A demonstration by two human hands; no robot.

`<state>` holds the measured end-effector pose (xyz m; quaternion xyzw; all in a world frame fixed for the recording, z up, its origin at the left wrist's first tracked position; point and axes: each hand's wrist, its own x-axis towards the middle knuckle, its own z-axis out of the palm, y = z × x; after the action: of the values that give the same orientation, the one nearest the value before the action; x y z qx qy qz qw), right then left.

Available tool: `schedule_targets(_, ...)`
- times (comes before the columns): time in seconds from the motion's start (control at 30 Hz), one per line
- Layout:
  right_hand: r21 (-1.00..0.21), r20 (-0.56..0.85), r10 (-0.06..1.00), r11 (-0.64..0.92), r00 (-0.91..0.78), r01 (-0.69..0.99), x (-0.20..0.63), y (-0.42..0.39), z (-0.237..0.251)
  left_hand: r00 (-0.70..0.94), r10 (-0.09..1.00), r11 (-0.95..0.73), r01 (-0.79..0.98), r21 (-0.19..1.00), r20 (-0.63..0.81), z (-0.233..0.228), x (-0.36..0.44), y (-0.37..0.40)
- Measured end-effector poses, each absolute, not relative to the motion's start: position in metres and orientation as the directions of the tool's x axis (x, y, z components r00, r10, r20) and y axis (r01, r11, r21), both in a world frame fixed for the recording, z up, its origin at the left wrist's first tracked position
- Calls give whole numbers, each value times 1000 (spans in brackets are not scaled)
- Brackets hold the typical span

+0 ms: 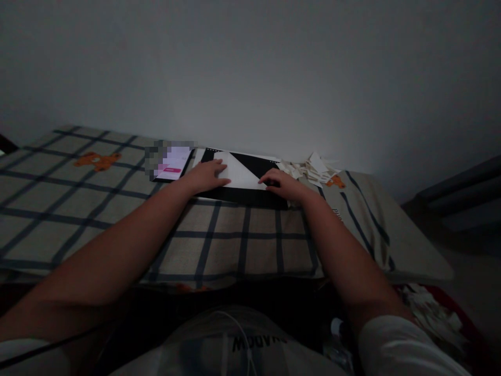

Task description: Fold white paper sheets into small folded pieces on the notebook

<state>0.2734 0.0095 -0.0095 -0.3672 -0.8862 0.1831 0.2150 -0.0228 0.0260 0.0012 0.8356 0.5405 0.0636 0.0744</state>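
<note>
Shirt [203, 352], lit screen [176, 159], scraps [315, 168] near white paper [240, 175]

Wall [250, 78] along far side of cloth-covered bench [262, 250]. Flat board [242, 195] toward the bench's far side; paper sheet [240, 175] on top of it. Left hand [205, 176] at the sheet's left side, right hand [284, 183] at its right corner. Screen device [176, 162] just left of board; paper heap [317, 168] just right. Near right, off the bench: loose scraps [434, 316], bottle [337, 339] to their left.
</note>
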Motion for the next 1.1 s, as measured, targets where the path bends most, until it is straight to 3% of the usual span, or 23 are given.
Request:
schedule_targets(0.17, -329, 275, 690, 722, -670, 609, 268, 9, -11, 409, 912, -405, 894, 190, 22, 1, -23, 26)
schedule_targets(0.4, -263, 290, 674, 739, -680, 620, 269, 10, -16, 418, 907, -420, 890, 176, 51, -3, -24, 30)
schedule_targets(0.57, -273, 280, 671, 742, -687, 613, 270, 12, -16, 428, 890, -447, 885, 127, 156, -1, -21, 27)
schedule_targets(0.77, -346, 260, 675, 733, -690, 586, 272, 12, -14, 340, 880, -411, 896, 171, 333, 2, -17, 17)
schedule_targets(1.1, -401, 233, 705, 697, -670, 594, 273, 11, -11, 653, 725, -674, 738, 32, 220, 4, -8, 13)
